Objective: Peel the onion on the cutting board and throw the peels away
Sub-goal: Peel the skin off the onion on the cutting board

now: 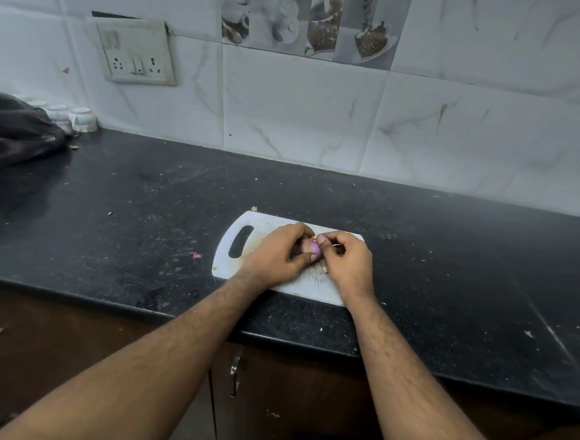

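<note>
A small purple onion (pixel 314 248) is held just above the white cutting board (pixel 230 270), mostly covered by fingers. My left hand (pixel 281 253) grips it from the left, fingers curled round it. My right hand (pixel 349 263) pinches at the onion's top right, where a thin pale bit of peel (pixel 314 238) shows between the fingertips. The board lies on the black countertop (pixel 128 208) near its front edge, handle slot to the left.
A black plastic bag (pixel 13 131) sits at the far left of the counter, with small white cups (pixel 83 119) behind it. A pink peel scrap (pixel 196 255) lies left of the board. A tiled wall with a socket panel (pixel 135 52) stands behind; cabinet doors below.
</note>
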Tool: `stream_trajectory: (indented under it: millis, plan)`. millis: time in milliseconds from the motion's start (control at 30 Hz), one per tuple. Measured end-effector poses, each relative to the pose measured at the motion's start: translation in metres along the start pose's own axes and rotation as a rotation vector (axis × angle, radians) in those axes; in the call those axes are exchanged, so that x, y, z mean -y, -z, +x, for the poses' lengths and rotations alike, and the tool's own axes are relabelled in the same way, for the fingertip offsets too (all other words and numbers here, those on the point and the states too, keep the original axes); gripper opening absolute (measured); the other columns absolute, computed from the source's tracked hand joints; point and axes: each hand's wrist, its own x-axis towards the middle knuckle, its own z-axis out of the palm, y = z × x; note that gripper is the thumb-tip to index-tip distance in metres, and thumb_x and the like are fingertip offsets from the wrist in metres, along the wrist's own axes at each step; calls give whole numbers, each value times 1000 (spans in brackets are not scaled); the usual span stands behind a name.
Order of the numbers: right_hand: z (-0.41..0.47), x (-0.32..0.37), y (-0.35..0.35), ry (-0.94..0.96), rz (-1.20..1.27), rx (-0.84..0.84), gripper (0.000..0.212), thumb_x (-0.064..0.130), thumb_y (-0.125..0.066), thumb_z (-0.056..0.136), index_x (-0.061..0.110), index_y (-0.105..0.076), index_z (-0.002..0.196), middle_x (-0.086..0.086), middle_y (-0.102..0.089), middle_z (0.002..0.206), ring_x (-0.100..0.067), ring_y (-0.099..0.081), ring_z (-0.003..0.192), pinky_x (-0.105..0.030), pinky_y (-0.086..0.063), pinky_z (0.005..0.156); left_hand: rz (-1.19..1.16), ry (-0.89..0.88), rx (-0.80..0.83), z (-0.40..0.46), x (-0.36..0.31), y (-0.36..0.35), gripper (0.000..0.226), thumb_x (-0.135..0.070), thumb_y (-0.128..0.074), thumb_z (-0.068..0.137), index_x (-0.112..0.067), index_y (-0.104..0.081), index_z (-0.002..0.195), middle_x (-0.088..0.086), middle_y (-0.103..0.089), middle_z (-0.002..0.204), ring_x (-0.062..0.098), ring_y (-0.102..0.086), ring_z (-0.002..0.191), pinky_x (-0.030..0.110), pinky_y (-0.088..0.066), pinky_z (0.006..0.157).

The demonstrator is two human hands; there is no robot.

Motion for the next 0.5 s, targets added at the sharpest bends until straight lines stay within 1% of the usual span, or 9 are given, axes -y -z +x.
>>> stream_trajectory:
  millis: [33,100,167,233,300,367,400,433,500]
  plan:
    - [0,-1,1,-6,8,6,10,23,-70,95,21,-80,93,11,-76,82,-3,-69,71,-10,-49,65,27,-7,-15,0,2,-1,33,-32,-69,92,-17,-61,120,0,-67,111,17,-60,103,34,-50,92]
    - [-1,1,1,-16,-2,28,8,21,-72,94,21,-80,93,12,-77,82,-1,-70,71,-6,-48,62,35,4,-31,1,5,0,35,-29,-68,94,-16,-59,125,2,-64,119,18,-58,111,37,-49,99]
    - [-1,2,-1,-21,-25,39,7,21,-72,93,21,-80,93,12,-77,83,1,-69,71,-4,-47,62,1,40,-25,2,6,1,33,-28,-67,95,-16,-59,126,1,-65,119,17,-61,109,39,-51,99]
    - [2,2,-2,-65,-8,43,6,21,-74,93,19,-80,93,8,-77,82,0,-66,65,-5,-45,56,-29,53,-25,2,6,1,30,-29,-67,95,-18,-60,121,-1,-65,115,15,-63,105,38,-53,96]
    - [10,2,0,-183,83,89,8,18,-75,92,11,-79,95,0,-78,85,-7,-64,64,-11,-47,51,-28,43,-22,2,4,2,26,-30,-67,95,-19,-60,117,-3,-64,112,15,-63,101,38,-54,93]
    - [12,2,1,-278,183,150,9,14,-76,91,6,-78,95,-5,-78,87,-12,-66,70,-21,-53,54,-4,20,-21,1,3,2,24,-27,-68,94,-18,-60,114,-3,-61,108,16,-62,96,36,-54,89]
    - [10,1,-1,-271,172,130,8,14,-77,90,7,-78,94,-4,-77,85,-12,-66,69,-23,-54,58,4,10,-22,1,3,3,24,-26,-69,93,-17,-61,114,-3,-60,106,16,-62,94,34,-53,86]
    - [6,0,-3,-224,108,71,8,16,-76,91,9,-78,93,0,-77,83,-10,-65,67,-21,-52,62,6,0,-23,1,4,2,24,-25,-71,92,-17,-63,113,-3,-59,104,15,-61,92,30,-52,84]
    - [-7,0,-7,-70,-45,-45,5,19,-72,93,16,-76,92,8,-73,85,-4,-65,70,-11,-48,65,2,-19,-34,0,4,3,23,-26,-73,90,-18,-65,109,-5,-59,101,12,-62,88,23,-50,80]
